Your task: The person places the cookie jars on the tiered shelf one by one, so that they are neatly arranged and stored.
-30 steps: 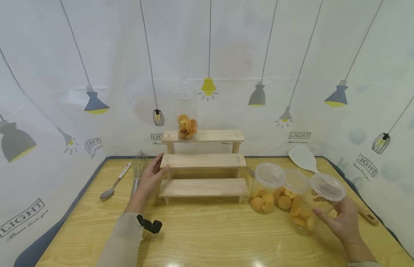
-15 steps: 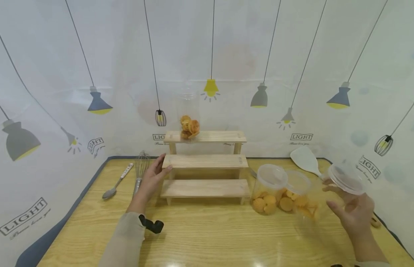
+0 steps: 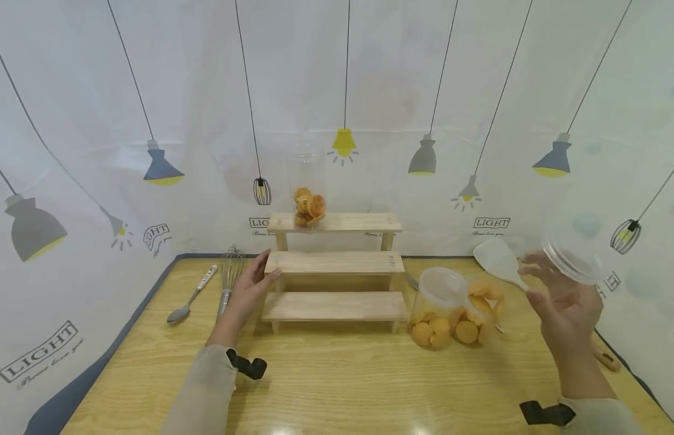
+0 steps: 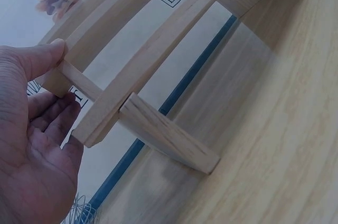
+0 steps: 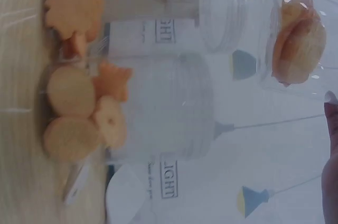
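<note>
Right hand (image 3: pixel 568 308): curled round a cookie jar (image 3: pixel 569 257)
Jar: tilted, right of frame, above the table (image 3: pixel 337 380) — lifting seems in hand
Left hand (image 3: pixel 250 291): pinching the shelf (image 3: pixel 334 262) end, centre
Next grip: should probably level the jar

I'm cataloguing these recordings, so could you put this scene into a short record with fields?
Left hand: holds the left end of the wooden stand
Right hand: holds a cookie jar, raised and tilted
Top shelf: a second jar with cookies
Table, right of stand: a third jar and a fourth jar, the latter partly hidden
Utensils: spoon and whisk left; white spatula right
Backdrop: printed hanging lamps
Unclear: cookie counts
</note>
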Motion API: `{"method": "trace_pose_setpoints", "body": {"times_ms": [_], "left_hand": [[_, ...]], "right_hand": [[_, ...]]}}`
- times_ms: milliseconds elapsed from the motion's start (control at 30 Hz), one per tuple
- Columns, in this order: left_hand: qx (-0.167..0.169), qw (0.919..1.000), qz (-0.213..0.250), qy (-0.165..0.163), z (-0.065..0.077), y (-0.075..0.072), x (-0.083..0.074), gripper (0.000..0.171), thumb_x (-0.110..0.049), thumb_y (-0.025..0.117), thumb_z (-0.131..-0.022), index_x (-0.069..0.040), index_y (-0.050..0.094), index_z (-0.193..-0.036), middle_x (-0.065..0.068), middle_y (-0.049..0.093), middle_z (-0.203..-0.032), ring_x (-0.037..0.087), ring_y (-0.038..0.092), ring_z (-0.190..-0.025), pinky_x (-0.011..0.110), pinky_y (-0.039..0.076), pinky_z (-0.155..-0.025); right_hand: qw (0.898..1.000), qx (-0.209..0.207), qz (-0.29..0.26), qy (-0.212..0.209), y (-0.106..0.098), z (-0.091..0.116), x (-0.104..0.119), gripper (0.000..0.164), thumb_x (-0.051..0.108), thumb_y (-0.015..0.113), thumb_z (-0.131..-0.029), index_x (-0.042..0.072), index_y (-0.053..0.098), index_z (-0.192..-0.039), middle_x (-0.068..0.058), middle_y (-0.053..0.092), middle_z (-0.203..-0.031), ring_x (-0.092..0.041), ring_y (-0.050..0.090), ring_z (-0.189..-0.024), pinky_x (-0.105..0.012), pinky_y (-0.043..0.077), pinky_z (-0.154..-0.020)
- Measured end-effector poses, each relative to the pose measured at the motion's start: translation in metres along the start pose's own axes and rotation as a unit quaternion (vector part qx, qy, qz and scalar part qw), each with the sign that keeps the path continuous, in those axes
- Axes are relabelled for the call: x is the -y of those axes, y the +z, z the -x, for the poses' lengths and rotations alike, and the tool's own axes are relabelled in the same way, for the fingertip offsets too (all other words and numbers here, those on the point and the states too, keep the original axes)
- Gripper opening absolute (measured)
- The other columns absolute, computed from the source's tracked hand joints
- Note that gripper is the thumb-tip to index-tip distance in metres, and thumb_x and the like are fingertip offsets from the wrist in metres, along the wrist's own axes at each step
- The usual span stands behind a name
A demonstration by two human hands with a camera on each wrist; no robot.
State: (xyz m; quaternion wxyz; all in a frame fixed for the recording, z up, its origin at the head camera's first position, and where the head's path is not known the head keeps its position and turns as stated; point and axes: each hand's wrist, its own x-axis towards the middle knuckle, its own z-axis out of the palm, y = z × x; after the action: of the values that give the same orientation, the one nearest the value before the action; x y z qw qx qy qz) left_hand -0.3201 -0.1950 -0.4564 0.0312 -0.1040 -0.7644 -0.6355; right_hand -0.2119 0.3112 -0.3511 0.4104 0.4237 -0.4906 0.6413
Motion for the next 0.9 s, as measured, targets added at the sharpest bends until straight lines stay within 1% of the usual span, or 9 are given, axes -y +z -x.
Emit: {"method": "trace_pose_setpoints", "body": {"times_ms": [200, 333, 433, 567, 667, 733, 800, 833, 900], "left_hand": [[0.004, 1.0, 0.005, 0.004, 0.0, -0.002, 0.0, 0.081, -0.042, 0.064, -0.099, -0.015, 0.02, -0.162, 0.008, 0.022, -0.165, 0.026, 0.023, -0.151, 0.046, 0.026, -0.121], [0.009, 0.9999, 0.014, 0.0, -0.001, -0.003, 0.002, 0.079, -0.036, 0.063, -0.101, -0.013, 0.018, -0.162, 0.009, 0.019, -0.166, 0.027, 0.021, -0.151, 0.046, 0.025, -0.121], [0.012, 0.9998, 0.019, -0.002, -0.001, -0.004, 0.003, 0.079, -0.034, 0.063, -0.101, -0.012, 0.017, -0.162, 0.009, 0.018, -0.166, 0.027, 0.02, -0.152, 0.046, 0.024, -0.121], [0.011, 0.9998, 0.017, 0.002, 0.0, -0.004, 0.004, 0.081, -0.04, 0.064, -0.099, -0.014, 0.02, -0.162, 0.008, 0.02, -0.166, 0.026, 0.022, -0.151, 0.045, 0.026, -0.121], [0.009, 0.9998, 0.015, 0.005, 0.0, -0.002, 0.004, 0.083, -0.045, 0.065, -0.097, -0.017, 0.022, -0.162, 0.007, 0.021, -0.166, 0.025, 0.024, -0.151, 0.044, 0.027, -0.121], [0.007, 0.9999, 0.015, 0.003, 0.001, -0.002, 0.004, 0.083, -0.044, 0.066, -0.097, -0.017, 0.022, -0.162, 0.006, 0.022, -0.166, 0.024, 0.024, -0.151, 0.043, 0.026, -0.121], [0.007, 0.9999, 0.015, 0.005, 0.0, -0.001, 0.003, 0.083, -0.043, 0.066, -0.098, -0.015, 0.021, -0.162, 0.007, 0.022, -0.166, 0.025, 0.024, -0.151, 0.043, 0.027, -0.121], [0.006, 0.9999, 0.014, 0.005, 0.0, -0.001, 0.003, 0.083, -0.043, 0.066, -0.098, -0.015, 0.021, -0.162, 0.007, 0.021, -0.166, 0.025, 0.024, -0.151, 0.043, 0.027, -0.12], [0.005, 0.9998, 0.017, 0.009, -0.001, -0.001, 0.003, 0.083, -0.042, 0.065, -0.098, -0.014, 0.021, -0.162, 0.007, 0.021, -0.166, 0.025, 0.023, -0.151, 0.044, 0.026, -0.121]], "right_hand": [[0.999, -0.002, 0.033, 0.02, 0.023, -0.02, -0.011, 0.066, 0.004, 0.087, -0.078, -0.023, 0.05, -0.125, -0.031, 0.064, -0.112, -0.034, 0.063, -0.105, -0.032, 0.056, -0.088], [0.997, 0.008, 0.069, 0.046, 0.038, -0.033, -0.021, 0.066, 0.006, 0.085, -0.081, -0.02, 0.05, -0.13, -0.026, 0.065, -0.115, -0.031, 0.063, -0.107, -0.031, 0.055, -0.091], [0.992, 0.024, 0.106, 0.06, 0.052, -0.044, -0.029, 0.06, 0.004, 0.081, -0.084, -0.017, 0.051, -0.132, -0.024, 0.065, -0.115, -0.031, 0.063, -0.108, -0.031, 0.055, -0.092], [0.983, 0.044, 0.163, 0.068, 0.073, -0.057, -0.04, 0.053, 0.003, 0.078, -0.087, -0.014, 0.054, -0.131, -0.028, 0.061, -0.112, -0.035, 0.061, -0.106, -0.031, 0.057, -0.089], [0.972, 0.051, 0.209, 0.094, 0.082, -0.062, -0.058, 0.052, 0.003, 0.078, -0.087, -0.006, 0.056, -0.133, -0.029, 0.06, -0.116, -0.034, 0.061, -0.108, -0.031, 0.057, -0.089], [0.961, 0.055, 0.235, 0.131, 0.087, -0.066, -0.073, 0.053, 0.005, 0.079, -0.088, 0.0, 0.056, -0.135, -0.023, 0.061, -0.121, -0.031, 0.062, -0.111, -0.031, 0.057, -0.091], [0.946, 0.061, 0.26, 0.184, 0.093, -0.07, -0.087, 0.053, 0.011, 0.078, -0.089, 0.007, 0.055, -0.137, -0.016, 0.06, -0.126, -0.029, 0.061, -0.116, -0.03, 0.056, -0.093], [0.938, 0.066, 0.27, 0.208, 0.096, -0.073, -0.094, 0.054, 0.018, 0.078, -0.09, 0.009, 0.054, -0.138, -0.013, 0.06, -0.128, -0.026, 0.06, -0.118, -0.03, 0.055, -0.095], [0.919, 0.081, 0.288, 0.256, 0.107, -0.08, -0.102, 0.057, 0.033, 0.076, -0.092, 0.008, 0.051, -0.137, -0.008, 0.058, -0.132, -0.024, 0.058, -0.122, -0.031, 0.053, -0.099]]}}
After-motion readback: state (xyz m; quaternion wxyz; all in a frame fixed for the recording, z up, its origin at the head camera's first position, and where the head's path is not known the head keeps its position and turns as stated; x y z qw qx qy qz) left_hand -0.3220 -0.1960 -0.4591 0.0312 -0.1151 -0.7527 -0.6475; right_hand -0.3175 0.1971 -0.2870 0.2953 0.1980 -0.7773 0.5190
